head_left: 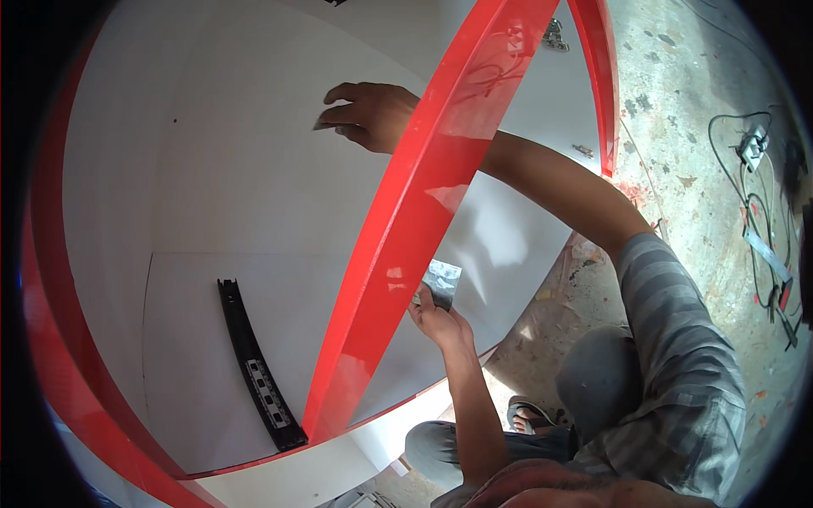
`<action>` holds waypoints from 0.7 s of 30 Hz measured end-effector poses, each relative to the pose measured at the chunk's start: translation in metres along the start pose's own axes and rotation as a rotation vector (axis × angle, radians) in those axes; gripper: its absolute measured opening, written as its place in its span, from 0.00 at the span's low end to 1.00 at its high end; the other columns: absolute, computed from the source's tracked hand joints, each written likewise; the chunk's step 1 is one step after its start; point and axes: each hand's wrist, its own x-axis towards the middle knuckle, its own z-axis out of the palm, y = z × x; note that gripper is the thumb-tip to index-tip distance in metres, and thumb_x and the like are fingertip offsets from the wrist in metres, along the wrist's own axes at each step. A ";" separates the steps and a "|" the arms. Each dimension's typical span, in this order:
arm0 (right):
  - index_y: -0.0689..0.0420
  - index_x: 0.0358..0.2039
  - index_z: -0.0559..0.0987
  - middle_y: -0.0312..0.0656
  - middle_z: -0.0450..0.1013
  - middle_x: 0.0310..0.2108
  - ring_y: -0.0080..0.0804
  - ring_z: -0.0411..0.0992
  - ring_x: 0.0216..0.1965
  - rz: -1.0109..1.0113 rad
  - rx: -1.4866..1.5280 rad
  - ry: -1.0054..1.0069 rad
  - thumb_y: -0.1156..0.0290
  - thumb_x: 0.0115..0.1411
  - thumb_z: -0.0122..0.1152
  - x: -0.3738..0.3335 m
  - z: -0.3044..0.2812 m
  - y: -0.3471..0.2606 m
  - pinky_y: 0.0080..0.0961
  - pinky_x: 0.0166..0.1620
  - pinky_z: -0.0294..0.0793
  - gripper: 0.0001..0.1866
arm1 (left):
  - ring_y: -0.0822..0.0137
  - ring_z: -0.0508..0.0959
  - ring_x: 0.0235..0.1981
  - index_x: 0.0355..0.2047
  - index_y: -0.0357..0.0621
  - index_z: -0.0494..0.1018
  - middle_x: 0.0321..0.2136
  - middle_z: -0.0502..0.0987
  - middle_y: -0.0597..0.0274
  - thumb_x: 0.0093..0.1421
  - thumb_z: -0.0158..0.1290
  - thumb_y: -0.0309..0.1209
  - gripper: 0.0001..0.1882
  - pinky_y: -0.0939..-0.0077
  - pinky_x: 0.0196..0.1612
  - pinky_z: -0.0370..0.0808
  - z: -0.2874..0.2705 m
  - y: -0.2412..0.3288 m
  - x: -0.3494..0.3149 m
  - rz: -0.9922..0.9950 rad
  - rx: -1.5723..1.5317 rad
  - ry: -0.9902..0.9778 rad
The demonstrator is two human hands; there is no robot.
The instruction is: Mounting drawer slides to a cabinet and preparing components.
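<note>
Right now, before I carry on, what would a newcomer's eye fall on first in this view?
First, the glossy red bar slanting across the middle of the view. Next, the right hand reaching past it toward the upper left, and the left hand lower down, holding a shiny flat grey piece beside the bar's right edge. Then the long black rail lying at lower left.

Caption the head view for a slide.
Beyond a red bar, the right hand reaches across a white panel; the left hand holds a silvery piece.
</note>
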 end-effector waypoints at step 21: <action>0.61 0.56 0.75 0.50 0.71 0.56 0.45 0.72 0.54 0.563 0.050 -0.156 0.79 0.59 0.59 -0.265 -0.072 -0.153 0.34 0.55 0.72 0.22 | 0.77 0.70 0.33 0.39 0.41 0.63 0.31 0.72 0.65 0.69 0.51 0.29 0.09 0.82 0.38 0.69 0.058 -0.059 -0.042 0.150 0.021 -0.081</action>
